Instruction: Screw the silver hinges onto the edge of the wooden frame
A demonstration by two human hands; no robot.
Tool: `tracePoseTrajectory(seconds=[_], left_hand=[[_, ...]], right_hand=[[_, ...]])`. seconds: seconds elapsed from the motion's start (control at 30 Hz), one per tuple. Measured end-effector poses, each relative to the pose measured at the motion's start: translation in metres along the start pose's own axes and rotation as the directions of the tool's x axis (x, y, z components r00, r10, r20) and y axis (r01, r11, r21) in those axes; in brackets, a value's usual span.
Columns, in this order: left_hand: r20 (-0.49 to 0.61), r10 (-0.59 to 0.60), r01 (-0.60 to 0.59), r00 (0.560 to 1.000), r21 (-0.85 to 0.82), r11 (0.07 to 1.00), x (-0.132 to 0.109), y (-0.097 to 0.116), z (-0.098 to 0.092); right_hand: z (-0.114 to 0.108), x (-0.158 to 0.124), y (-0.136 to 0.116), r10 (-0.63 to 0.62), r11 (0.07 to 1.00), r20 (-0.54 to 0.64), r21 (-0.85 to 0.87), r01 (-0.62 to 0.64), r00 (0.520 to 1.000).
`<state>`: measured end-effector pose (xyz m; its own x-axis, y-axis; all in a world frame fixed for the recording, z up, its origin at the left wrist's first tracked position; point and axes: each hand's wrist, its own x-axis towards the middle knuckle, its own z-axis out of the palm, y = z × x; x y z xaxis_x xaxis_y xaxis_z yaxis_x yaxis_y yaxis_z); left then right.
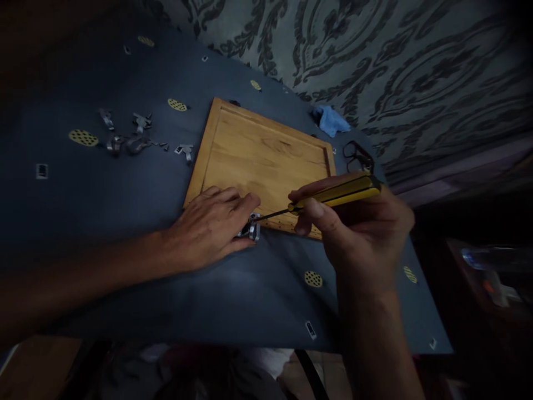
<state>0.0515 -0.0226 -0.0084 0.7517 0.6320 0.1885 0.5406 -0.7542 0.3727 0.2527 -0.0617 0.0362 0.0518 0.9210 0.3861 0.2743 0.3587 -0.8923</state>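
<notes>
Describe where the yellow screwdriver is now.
In the head view, the yellow screwdriver is right of centre, in the right hand, its tip at the metal hinge the left hand holds at the wooden panel's edge.

the wooden panel (266, 150) looks smooth to me, its grain showing under a soft satin sheen, and its raised rim (205, 153) is wood of the same finish. the hinge (253, 230) at its edge is bright metal with a bit of shine; the loose fittings (142, 122) are silvery metal too. the screwdriver's handle (339, 194) seems to be smooth plastic, its slim shaft (272, 215) dark metal. the tabletop (216, 311) wears a matt printed surface, though whether cloth or plastic i can't tell. the blue rag (332, 121) is soft, crumpled, matt cloth.
</notes>
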Motion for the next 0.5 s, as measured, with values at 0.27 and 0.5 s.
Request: tracePoseTrajectory(seconds=[0.27, 0.5], left_hand=[[-0.042, 0.016, -0.016, 0.999, 0.004, 1.0, -0.001, -0.001, 0.003], [-0.048, 0.004, -0.004, 0.999, 0.002, 1.0, -0.002, -0.001, 0.003]], right_hand=[[-0.008, 0.001, -0.007, 0.016, 0.998, 0.09, -0.068, -0.01, 0.996], [0.015, -0.006, 0.005, -0.153, 0.983, -0.139, -0.123, 0.137, 0.978]])
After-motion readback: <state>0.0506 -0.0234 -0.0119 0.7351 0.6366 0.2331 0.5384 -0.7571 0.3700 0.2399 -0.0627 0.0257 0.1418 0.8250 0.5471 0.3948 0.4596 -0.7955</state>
